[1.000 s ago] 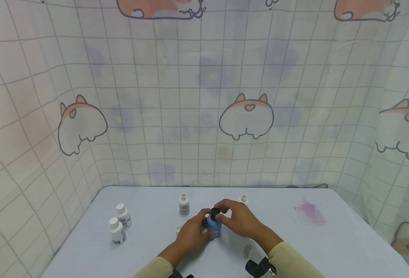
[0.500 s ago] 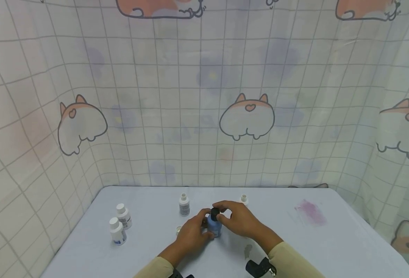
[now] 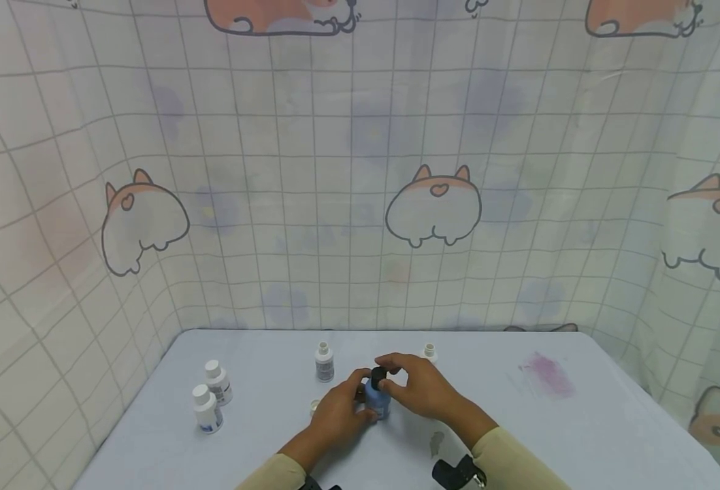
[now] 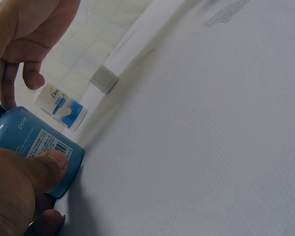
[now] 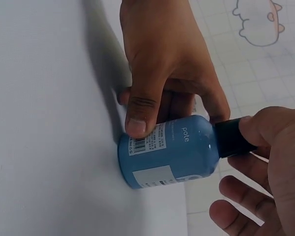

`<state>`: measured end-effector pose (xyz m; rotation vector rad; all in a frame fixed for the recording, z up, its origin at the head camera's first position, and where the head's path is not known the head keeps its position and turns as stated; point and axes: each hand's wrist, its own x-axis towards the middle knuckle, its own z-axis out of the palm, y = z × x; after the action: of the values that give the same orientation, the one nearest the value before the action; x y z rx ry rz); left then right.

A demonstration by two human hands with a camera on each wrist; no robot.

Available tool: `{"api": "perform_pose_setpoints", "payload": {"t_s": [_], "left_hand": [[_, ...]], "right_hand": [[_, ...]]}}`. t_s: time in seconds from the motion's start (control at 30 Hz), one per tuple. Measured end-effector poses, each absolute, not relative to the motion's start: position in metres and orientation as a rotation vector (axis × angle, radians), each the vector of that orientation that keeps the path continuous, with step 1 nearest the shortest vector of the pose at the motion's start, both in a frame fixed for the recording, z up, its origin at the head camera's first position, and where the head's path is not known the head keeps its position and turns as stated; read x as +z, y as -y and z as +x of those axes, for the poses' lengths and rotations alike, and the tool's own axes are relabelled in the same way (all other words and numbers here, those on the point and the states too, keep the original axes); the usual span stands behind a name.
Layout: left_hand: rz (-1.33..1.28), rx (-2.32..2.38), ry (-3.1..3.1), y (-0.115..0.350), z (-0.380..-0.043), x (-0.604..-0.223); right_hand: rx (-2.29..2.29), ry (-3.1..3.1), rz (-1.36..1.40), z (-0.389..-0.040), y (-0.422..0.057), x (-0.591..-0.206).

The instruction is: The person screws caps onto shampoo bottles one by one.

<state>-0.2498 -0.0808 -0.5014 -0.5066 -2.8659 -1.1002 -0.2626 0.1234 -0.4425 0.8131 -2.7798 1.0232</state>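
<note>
A blue bottle [image 3: 377, 403] with a black cap [image 5: 231, 138] stands upright on the table at the middle. My left hand [image 3: 338, 412] grips its body, the thumb lying across the label in both wrist views. At the top, my right hand [image 3: 424, 386] pinches the cap between thumb and fingers; its other fingers are off the bottle. The cap sits on the bottle neck; whether it is tight I cannot tell. Just beyond the bottle in the left wrist view are a white bottle [image 4: 61, 105] with a blue label and a small white cap [image 4: 103, 79].
Two capped white bottles [image 3: 207, 408] stand at the table's left. Farther back stand an uncapped white bottle [image 3: 324, 364] and another [image 3: 429, 352], partly behind my right hand. A small pale thing [image 3: 314, 406] shows beside my left hand. Pink and grey stains mark the table [image 3: 519, 435].
Both hands stay on the blue bottle and its cap. The right fingers shift very slightly around the cap; everything else keeps its place.
</note>
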Motion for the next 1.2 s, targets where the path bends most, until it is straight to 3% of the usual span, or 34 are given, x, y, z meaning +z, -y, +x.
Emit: {"api": "perform_pose_setpoints", "payload": {"t_s": [1.2], "left_hand": [[-0.522, -1.104, 2.852, 0.0827, -0.2501, -0.5041]], "right_hand": [[0.99, 2.793, 0.829, -0.2613, -0.1219, -0.4428]]}}
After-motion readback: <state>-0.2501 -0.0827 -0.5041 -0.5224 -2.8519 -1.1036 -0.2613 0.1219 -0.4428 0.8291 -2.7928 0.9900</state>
